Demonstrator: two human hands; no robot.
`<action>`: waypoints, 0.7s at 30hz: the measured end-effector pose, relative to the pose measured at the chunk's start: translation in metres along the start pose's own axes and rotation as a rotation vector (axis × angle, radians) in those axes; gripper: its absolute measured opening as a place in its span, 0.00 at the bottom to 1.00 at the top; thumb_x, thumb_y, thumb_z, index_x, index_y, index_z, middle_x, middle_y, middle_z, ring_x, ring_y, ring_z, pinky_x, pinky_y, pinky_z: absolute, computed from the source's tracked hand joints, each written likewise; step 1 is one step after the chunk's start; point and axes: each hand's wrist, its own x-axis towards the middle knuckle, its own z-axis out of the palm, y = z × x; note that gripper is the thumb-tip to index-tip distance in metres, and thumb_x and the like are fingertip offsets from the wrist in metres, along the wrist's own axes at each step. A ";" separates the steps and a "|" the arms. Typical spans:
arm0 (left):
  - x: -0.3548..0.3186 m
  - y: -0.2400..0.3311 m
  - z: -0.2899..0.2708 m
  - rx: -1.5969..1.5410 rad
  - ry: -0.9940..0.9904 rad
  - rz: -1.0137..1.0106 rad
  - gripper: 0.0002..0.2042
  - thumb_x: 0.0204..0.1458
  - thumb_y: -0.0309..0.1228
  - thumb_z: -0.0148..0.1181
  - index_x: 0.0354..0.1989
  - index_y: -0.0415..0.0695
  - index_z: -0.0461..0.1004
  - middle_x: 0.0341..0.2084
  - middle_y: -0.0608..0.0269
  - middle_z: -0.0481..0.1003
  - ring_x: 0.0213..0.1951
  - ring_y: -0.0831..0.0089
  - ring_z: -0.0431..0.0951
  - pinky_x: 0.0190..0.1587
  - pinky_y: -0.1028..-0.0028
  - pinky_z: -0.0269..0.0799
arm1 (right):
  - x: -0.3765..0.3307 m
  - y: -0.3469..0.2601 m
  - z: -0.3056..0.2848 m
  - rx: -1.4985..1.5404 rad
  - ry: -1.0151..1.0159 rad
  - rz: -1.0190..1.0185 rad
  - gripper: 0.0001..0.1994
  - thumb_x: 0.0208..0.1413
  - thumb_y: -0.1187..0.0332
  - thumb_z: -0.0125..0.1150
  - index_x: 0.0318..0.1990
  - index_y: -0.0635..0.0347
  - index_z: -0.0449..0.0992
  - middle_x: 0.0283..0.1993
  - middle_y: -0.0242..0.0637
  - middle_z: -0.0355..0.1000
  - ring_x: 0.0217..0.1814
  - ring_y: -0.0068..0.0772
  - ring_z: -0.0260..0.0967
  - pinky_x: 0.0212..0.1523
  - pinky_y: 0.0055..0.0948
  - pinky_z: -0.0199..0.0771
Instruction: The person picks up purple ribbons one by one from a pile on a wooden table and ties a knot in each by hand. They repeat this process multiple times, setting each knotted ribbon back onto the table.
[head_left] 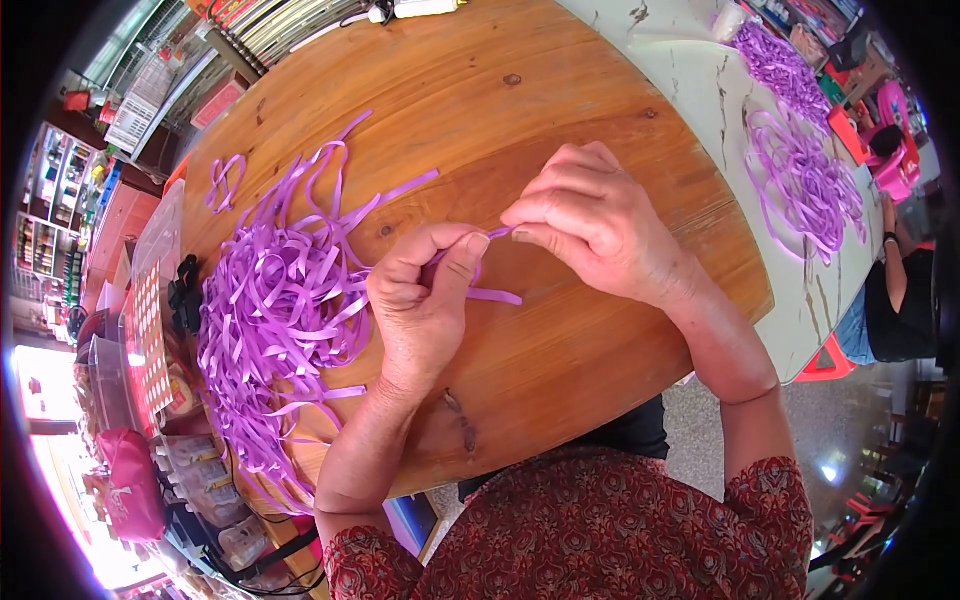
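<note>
Between my two hands a short stretch of purple ribbon [497, 233] is pulled taut over the wooden table. My left hand [425, 285] pinches it between thumb and forefinger, and a loose ribbon end [497, 297] sticks out to the right below that hand. The fingertips of my right hand [590, 215] are closed on the other side of the same ribbon. Just left of my left hand lies a big tangled heap of purple ribbons [275, 310], some with ends trailing outward. A small ribbon loop [227, 183] sits apart at the heap's far left.
The wooden table [600, 370] has a rounded edge. A marble-patterned white table [690, 60] adjoins it at right, bearing another ribbon pile [805, 180]. A person [900, 290] sits beyond it. Boxes and a pink bag [135, 485] crowd the left side.
</note>
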 end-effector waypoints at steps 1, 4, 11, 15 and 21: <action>0.000 -0.002 0.000 -0.071 0.012 -0.031 0.01 0.52 0.20 0.59 0.30 0.38 0.76 0.22 0.73 0.71 0.25 0.86 0.66 0.27 0.85 0.62 | 0.000 0.004 0.000 0.000 0.001 -0.001 0.12 0.39 0.71 0.69 0.34 0.56 0.77 0.29 0.28 0.70 0.33 0.30 0.66 0.38 0.29 0.64; 0.000 -0.003 -0.001 -0.149 0.029 -0.073 0.01 0.52 0.21 0.58 0.31 0.39 0.76 0.21 0.73 0.70 0.24 0.87 0.65 0.26 0.85 0.60 | 0.000 0.012 0.000 0.116 0.044 0.055 0.17 0.39 0.69 0.70 0.41 0.56 0.77 0.33 0.31 0.72 0.36 0.33 0.68 0.40 0.31 0.67; -0.001 -0.002 0.000 -0.185 0.014 -0.120 0.01 0.53 0.21 0.58 0.31 0.39 0.75 0.22 0.73 0.71 0.25 0.88 0.65 0.26 0.86 0.60 | -0.002 0.009 0.000 0.134 -0.003 0.031 0.20 0.38 0.68 0.71 0.43 0.55 0.77 0.34 0.31 0.72 0.38 0.34 0.68 0.41 0.33 0.67; -0.002 -0.003 0.003 -0.211 0.003 -0.119 0.01 0.53 0.21 0.58 0.31 0.39 0.75 0.23 0.73 0.71 0.26 0.88 0.65 0.27 0.86 0.61 | -0.002 0.004 0.004 0.083 0.014 -0.040 0.16 0.39 0.67 0.70 0.39 0.56 0.78 0.32 0.30 0.71 0.36 0.31 0.67 0.40 0.32 0.64; -0.004 -0.003 0.002 -0.127 -0.020 -0.097 0.02 0.52 0.21 0.58 0.32 0.39 0.76 0.25 0.71 0.75 0.28 0.87 0.69 0.31 0.85 0.63 | -0.004 -0.004 0.005 -0.024 -0.005 -0.059 0.08 0.42 0.71 0.66 0.32 0.57 0.77 0.30 0.27 0.69 0.34 0.29 0.65 0.40 0.31 0.62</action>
